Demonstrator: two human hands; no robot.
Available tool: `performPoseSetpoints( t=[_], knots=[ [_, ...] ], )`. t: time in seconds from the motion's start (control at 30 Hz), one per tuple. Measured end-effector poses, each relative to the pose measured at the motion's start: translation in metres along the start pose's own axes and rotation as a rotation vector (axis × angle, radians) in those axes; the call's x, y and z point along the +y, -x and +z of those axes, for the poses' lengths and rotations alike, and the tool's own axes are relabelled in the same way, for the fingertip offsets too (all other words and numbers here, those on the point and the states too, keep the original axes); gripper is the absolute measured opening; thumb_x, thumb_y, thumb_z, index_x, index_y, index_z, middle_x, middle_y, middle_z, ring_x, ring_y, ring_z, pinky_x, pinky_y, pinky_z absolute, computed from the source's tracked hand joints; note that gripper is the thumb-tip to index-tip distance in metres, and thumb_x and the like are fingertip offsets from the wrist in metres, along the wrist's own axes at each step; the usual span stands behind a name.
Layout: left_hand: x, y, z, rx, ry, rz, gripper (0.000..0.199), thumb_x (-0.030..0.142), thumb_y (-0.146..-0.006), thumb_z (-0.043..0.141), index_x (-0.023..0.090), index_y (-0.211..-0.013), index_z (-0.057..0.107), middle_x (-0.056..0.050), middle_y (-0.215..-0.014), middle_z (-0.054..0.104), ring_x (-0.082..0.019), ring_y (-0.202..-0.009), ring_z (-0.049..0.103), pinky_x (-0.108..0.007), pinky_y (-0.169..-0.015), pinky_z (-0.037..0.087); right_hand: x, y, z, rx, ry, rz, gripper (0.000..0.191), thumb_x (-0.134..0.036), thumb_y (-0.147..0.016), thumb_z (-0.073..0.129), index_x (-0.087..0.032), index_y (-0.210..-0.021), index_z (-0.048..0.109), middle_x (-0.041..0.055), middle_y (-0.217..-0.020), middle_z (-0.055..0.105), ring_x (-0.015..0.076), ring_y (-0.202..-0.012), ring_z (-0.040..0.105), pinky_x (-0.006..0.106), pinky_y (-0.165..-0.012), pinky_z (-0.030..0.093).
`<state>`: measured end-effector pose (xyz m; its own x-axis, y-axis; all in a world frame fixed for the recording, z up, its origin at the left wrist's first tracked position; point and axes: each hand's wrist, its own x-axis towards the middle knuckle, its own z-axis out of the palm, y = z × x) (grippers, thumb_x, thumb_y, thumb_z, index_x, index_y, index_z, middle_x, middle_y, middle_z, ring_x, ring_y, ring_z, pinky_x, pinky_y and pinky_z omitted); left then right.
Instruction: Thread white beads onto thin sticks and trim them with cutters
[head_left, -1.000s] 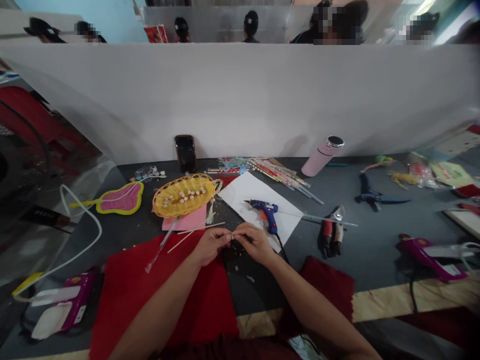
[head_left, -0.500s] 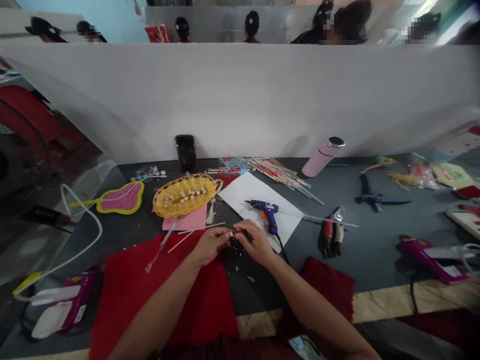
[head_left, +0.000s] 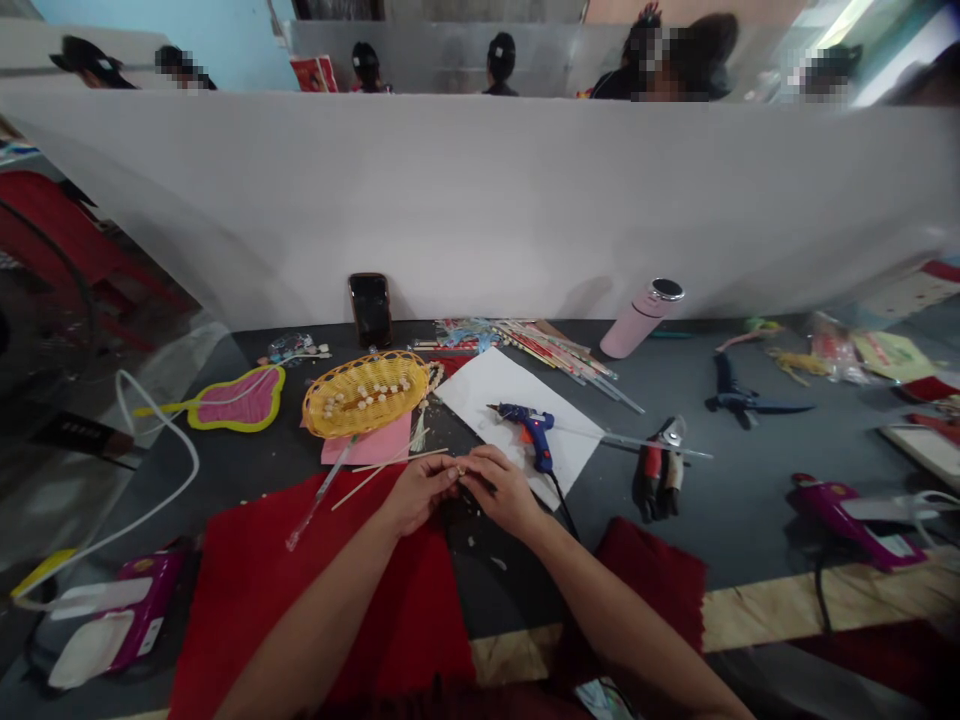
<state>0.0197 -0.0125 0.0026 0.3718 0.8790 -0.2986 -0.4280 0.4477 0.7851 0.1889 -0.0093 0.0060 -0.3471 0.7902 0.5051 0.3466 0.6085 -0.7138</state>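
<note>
My left hand (head_left: pixel 421 494) and my right hand (head_left: pixel 504 490) meet over the dark table, just below a white sheet (head_left: pixel 484 390). Between their fingertips is a tiny pale piece (head_left: pixel 460 470), too small to name; the fingers of both are closed around it. A blue glue gun (head_left: pixel 534 428) lies on the sheet, to the upper right of my right hand. Thin wooden sticks (head_left: pixel 375 476) lie left of my left hand. Beyond them, a yellow woven basket (head_left: pixel 319 400) holds small pale pieces. Red cloth (head_left: pixel 300 590) spreads under my left forearm.
A phone (head_left: pixel 371 308) leans on the white partition (head_left: pixel 480 200), with a pink bottle (head_left: pixel 641 318) further right. Red-and-white pliers (head_left: pixel 661 468), a blue tool (head_left: pixel 742 395) and a purple device (head_left: pixel 855 520) lie right; another purple device (head_left: pixel 142 600) is left. People sit beyond the partition.
The fingers of my right hand have moved in over the small piece, closer to my left fingertips. The whole view has shifted slightly.
</note>
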Motion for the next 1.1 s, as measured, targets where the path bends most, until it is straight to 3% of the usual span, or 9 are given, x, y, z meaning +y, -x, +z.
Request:
performPoseSetpoints(
  t=[0.23, 0.6, 0.73, 0.9, 1.1],
  knots=[
    [-0.0002, -0.0005, -0.0012, -0.004, 0.015, -0.027, 0.021, 0.026, -0.069, 0.074, 0.012, -0.082, 0.067, -0.001, -0.072, 0.06, -0.006, -0.058, 0.051, -0.019, -0.059, 0.039, -0.0009, -0.0015, -0.0011, 0.025, -0.005, 0.003, 0.011, -0.02, -0.086, 0.054, -0.022, -0.089, 0.064, 0.0064, -0.087, 0.06, 0.0169, -0.082, 0.058, 0.031, -0.072, 0.05],
    [-0.0018, 0.0009, -0.0009, 0.01, -0.052, -0.047, 0.025, 0.031, -0.066, 0.075, 0.012, -0.08, 0.066, 0.001, -0.067, 0.059, -0.007, -0.057, 0.05, -0.02, -0.059, 0.037, -0.0033, -0.0003, -0.003, -0.039, -0.062, 0.056, 0.01, -0.018, -0.089, 0.046, -0.02, -0.084, 0.054, 0.0057, -0.083, 0.057, 0.0173, -0.081, 0.054, 0.032, -0.073, 0.047],
    [0.0, 0.0017, 0.0013, -0.007, -0.04, -0.022, 0.024, 0.03, -0.067, 0.074, 0.011, -0.08, 0.066, 0.0, -0.067, 0.059, -0.007, -0.058, 0.05, -0.021, -0.06, 0.037, -0.0026, -0.0007, -0.0049, 0.002, -0.059, 0.083, 0.013, -0.019, -0.091, 0.041, -0.02, -0.088, 0.054, 0.0059, -0.084, 0.056, 0.0176, -0.081, 0.054, 0.033, -0.074, 0.047],
    [0.0011, 0.0032, 0.0018, -0.009, -0.024, -0.018, 0.022, 0.029, -0.067, 0.075, 0.012, -0.077, 0.065, 0.0, -0.068, 0.058, -0.006, -0.058, 0.05, -0.02, -0.06, 0.037, -0.0043, -0.0021, -0.0064, -0.067, -0.055, 0.002, 0.025, -0.023, -0.088, 0.049, -0.023, -0.112, 0.055, 0.0087, -0.099, 0.058, 0.0193, -0.094, 0.055, 0.035, -0.08, 0.049],
    [-0.0017, 0.0018, -0.0012, -0.005, -0.024, 0.003, 0.023, 0.027, -0.065, 0.076, 0.012, -0.077, 0.064, 0.001, -0.066, 0.058, -0.007, -0.058, 0.05, -0.021, -0.059, 0.036, -0.001, 0.0002, -0.0012, -0.065, -0.046, 0.005, 0.021, -0.02, -0.088, 0.051, -0.024, -0.106, 0.061, 0.0074, -0.097, 0.059, 0.0171, -0.09, 0.058, 0.031, -0.077, 0.05]
  ],
)
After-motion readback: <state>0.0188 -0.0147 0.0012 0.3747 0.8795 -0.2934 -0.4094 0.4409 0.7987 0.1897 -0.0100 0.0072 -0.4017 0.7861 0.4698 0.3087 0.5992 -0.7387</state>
